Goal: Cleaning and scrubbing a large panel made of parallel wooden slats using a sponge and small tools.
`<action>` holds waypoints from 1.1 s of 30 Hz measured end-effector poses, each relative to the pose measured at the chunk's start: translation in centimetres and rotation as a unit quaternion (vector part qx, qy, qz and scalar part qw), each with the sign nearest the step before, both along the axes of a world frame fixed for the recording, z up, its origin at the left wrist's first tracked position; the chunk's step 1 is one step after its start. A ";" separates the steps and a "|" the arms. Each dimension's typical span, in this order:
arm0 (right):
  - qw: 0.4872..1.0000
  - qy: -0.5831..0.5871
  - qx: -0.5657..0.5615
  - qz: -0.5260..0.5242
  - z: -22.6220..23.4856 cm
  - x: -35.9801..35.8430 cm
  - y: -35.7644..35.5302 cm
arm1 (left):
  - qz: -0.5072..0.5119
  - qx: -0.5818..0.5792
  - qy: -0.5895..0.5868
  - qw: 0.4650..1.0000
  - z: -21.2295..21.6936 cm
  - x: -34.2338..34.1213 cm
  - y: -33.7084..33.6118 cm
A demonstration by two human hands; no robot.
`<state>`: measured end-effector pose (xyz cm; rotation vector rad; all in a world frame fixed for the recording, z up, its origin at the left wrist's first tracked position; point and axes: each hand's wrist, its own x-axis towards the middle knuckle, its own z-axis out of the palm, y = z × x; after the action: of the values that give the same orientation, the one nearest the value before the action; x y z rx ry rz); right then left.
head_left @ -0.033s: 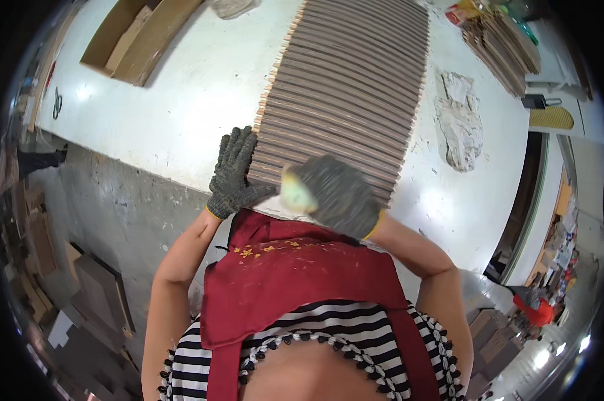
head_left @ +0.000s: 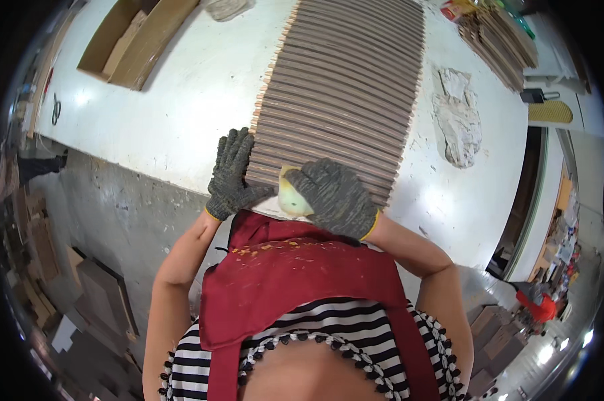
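Long brown wooden strips [head_left: 342,80] lie packed side by side on the white table, their ends uneven along both sides. My left hand [head_left: 232,170], in a dark grey knit glove, rests at the near left corner of the strips. Its fingers stretch forward along their ends, with the thumb out to the side. In the same kind of glove, my right hand [head_left: 335,197] is closed around a pale yellow-green sponge [head_left: 291,200] at the nearest strips. The palm hides part of the sponge.
A long cardboard box [head_left: 131,50] stands far left, with scissors [head_left: 56,109] near the left edge. Right of the strips lies a crumpled whitish cloth [head_left: 458,120]. Stacked brown panels [head_left: 499,47] sit far right. My red apron [head_left: 295,287] is close to the table's near edge.
My right hand and the sponge, blurred by motion before, now show sharply and sit almost in the same place. The view has shifted slightly. My left hand stays at the corner.
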<state>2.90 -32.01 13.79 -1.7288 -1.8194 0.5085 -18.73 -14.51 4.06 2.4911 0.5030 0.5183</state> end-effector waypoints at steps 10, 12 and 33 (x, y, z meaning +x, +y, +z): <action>0.890 -0.245 0.019 -0.383 -0.1 15.3 -8.7 | -0.004 0.012 0.016 1.000 -0.4 0.5 0.0; 0.924 -0.193 0.142 -0.299 -1.4 7.8 -5.7 | -0.016 0.018 0.015 1.000 -0.5 0.2 0.1; 0.967 0.009 0.079 -0.242 -0.8 -7.1 0.2 | -0.032 0.003 0.006 0.999 -2.6 -0.4 0.9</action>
<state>-4.16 -31.83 13.01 -1.9565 -1.3119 0.1710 -19.12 -13.65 1.47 2.5087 0.4254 0.4796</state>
